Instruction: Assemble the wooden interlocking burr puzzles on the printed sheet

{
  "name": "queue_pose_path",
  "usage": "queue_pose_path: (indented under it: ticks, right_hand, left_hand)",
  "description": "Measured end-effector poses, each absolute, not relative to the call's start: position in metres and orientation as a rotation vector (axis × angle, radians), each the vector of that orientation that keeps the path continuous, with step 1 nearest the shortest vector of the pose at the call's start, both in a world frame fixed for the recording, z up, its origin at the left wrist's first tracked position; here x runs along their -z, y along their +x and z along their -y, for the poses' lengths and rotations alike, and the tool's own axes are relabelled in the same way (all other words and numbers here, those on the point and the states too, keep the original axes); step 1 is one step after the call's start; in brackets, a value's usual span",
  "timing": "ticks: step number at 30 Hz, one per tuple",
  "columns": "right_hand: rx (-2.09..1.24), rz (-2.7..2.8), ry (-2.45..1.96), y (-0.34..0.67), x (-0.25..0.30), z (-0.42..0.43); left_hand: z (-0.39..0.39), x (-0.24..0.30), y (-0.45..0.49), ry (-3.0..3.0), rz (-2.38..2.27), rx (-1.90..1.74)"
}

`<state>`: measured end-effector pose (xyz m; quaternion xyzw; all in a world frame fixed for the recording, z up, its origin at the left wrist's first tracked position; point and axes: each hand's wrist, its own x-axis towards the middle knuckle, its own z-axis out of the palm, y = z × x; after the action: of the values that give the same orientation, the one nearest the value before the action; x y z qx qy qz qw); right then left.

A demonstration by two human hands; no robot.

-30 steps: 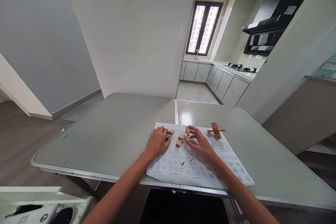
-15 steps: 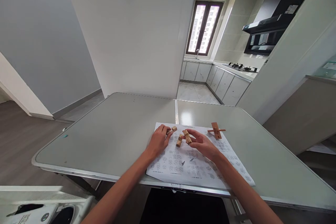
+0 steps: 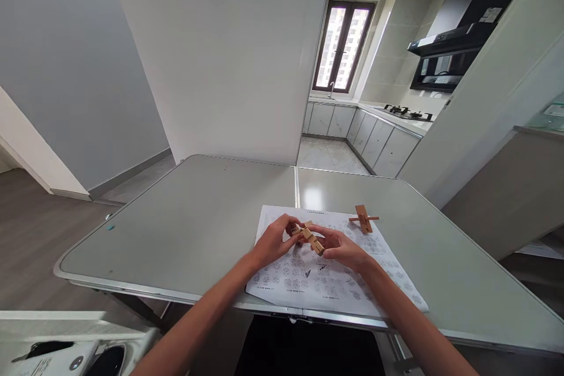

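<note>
Right hand (image 3: 324, 242) gripping notched wooden block (image 3: 313, 241); left hand (image 3: 278, 241) at its end, hold unclear; joining looks unfinished.

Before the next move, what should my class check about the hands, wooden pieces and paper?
1. Right hand holding the pale, notched wooden block: ok.
2. Left hand gripping securely: cannot tell; its hold is partly hidden.
3. Block joined to anything: cannot tell; the hands obscure it.
4. Reddish-brown, cross-shaped wooden piece apart from both hands: ok.
5. White, printed paper sheet fully visible: not ok; hands cover part.
</note>
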<state>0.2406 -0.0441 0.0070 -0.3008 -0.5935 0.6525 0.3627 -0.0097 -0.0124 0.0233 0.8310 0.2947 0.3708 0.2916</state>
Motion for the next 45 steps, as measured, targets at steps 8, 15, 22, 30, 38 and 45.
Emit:
queue_pose_path:
  ticks: [8, 15, 22, 30, 38, 45]
  right_hand:
    - [-1.712, 1.53, -0.792, 0.242, -0.005, 0.044]
    - [-1.686, 1.51, -0.764, 0.242, -0.004, 0.045]
    - [-1.546, 1.378, -0.876, 0.238, -0.004, 0.044]
    - [-1.357, 1.143, -0.986, 0.243, 0.013, 0.03]
    - [-1.298, 1.107, -0.973, 0.246, 0.013, 0.027]
    - [-1.309, 1.152, -0.961, 0.245, 0.013, 0.027]
  left_hand:
    - [0.013, -0.025, -0.013, 2.406, -0.705, -0.879]
    - [0.009, -0.017, -0.013, 2.424, -0.749, -0.929]
    - [0.012, -0.023, -0.011, 2.327, -0.737, -1.024]
    - [0.008, -0.016, -0.011, 2.214, -0.929, -0.965]
    - [0.005, -0.016, -0.01, 2.177, -0.938, -1.005]
    - [0.008, -0.02, -0.01, 2.184, -0.866, -0.905]
